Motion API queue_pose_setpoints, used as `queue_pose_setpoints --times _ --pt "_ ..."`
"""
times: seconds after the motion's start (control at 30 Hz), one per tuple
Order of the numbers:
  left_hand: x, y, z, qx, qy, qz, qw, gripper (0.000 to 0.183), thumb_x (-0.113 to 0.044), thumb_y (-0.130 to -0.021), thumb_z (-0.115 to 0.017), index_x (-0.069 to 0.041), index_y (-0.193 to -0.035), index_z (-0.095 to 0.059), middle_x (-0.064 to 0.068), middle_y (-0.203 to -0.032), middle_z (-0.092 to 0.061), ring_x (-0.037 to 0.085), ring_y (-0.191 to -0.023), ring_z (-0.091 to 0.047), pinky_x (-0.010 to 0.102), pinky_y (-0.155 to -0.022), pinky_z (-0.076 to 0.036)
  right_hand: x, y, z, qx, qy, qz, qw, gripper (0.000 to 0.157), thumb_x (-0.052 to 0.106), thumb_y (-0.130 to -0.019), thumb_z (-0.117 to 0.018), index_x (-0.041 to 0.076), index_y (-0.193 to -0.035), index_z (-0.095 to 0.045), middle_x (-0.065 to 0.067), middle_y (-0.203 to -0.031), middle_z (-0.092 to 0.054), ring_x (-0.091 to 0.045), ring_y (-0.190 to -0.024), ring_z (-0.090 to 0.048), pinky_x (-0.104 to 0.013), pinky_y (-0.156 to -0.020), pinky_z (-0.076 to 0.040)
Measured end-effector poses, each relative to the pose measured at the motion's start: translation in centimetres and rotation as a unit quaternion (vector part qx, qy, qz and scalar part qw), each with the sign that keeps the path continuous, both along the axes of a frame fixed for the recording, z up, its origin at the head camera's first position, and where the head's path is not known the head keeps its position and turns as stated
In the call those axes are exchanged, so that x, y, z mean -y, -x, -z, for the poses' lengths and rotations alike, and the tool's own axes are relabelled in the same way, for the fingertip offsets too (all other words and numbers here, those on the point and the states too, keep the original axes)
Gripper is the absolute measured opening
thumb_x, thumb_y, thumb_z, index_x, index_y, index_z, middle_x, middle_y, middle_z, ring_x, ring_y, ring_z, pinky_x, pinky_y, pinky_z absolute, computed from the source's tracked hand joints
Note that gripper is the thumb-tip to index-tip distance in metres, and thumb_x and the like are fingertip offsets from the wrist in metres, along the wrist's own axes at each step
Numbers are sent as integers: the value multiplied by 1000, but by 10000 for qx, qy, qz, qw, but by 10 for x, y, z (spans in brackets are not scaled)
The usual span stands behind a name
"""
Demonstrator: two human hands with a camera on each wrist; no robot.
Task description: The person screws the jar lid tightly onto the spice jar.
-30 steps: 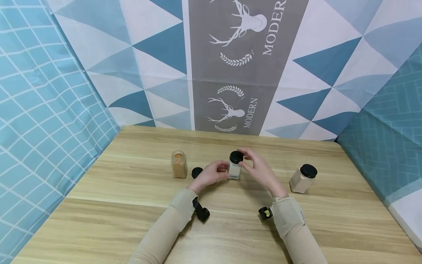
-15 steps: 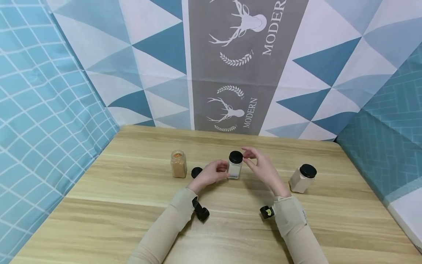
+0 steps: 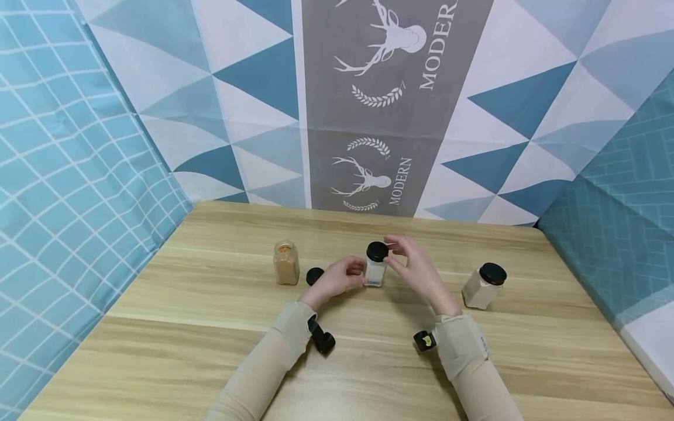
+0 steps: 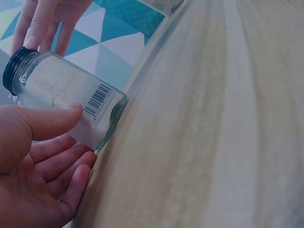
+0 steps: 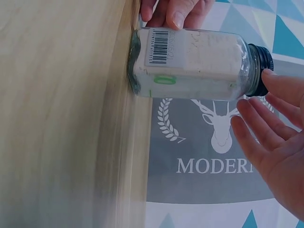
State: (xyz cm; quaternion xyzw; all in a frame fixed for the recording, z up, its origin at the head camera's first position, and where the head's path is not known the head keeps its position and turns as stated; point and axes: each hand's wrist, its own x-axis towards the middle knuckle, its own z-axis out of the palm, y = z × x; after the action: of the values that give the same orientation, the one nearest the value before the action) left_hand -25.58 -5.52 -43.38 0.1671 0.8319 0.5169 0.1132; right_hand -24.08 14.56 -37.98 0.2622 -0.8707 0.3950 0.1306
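- A clear, straight-sided glass jar with pale contents [image 3: 374, 272] is stood upright on the light, wood-grained tabletop [image 3: 158, 351], between the two hands near the middle of the table.
- The jar is topped by a round black lid [image 3: 377, 251]; a barcode sticker [image 4: 97, 102] is borne low on its side.
- The jar's lower body is held by the left hand [image 3: 337, 278], with the thumb laid along one face and the other fingers bent about the opposite side.
- The black lid is touched by the thumb of the right hand [image 3: 418, 275]. That hand's other fingers are spread apart behind and beside the lid; whether the lid is pinched cannot be told.
- To the left, a glass jar of orange-brown powder [image 3: 286, 269] is stood uncovered; a loose, small black cap [image 3: 314, 276] is set near it, partly hidden by the left hand.
- Well apart to the right, a glass jar of pale powder [image 3: 478, 292] is closed by a wide black lid [image 3: 492, 273].
- Both arms are covered by beige sleeves [image 3: 258, 368], and a small black camera [image 3: 325, 342] is worn at each wrist.
- The table is backed by a hanging cloth of blue, grey and white triangles [image 3: 258, 76], crossed by a grey panel [image 3: 337, 111] printed with white deer heads and "MODERN".
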Motion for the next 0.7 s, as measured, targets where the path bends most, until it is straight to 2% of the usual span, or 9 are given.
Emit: queue_pose_setpoints --times 0.23,0.53,0.7 --pt "0 -2 -1 11 -102 17 9999 45 -20 -84 -65 -6 -125 -51 10 -120 -57 25 -111 -53 39 -94 -43 4 -2 1 163 109 -164 9997 44 3 -84 -63 -2 -125 -49 -18 -123 -53 -29 -107 -56 -37 -91 -46" --pt "0 0 -1 -52 28 26 10000 46 -21 -85 -64 -7 -126 -50 8 -121 -57 23 -110 -53 36 -92 -44 7 -3 3 -192 -204 -225 9994 44 -1 -85 -59 0 -127 -49 -19 -127 -52 -32 -112 -53 -41 -95 -43" --pt "0 0 0 -175 137 77 9997 50 -21 -85 -63 -9 -131 -47 8 -121 -57 22 -110 -53 37 -91 -44 8 -3 3 -99 -258 -129 9995 44 3 -86 -60 2 -128 -48 -18 -127 -52 -31 -111 -54 -42 -95 -42"
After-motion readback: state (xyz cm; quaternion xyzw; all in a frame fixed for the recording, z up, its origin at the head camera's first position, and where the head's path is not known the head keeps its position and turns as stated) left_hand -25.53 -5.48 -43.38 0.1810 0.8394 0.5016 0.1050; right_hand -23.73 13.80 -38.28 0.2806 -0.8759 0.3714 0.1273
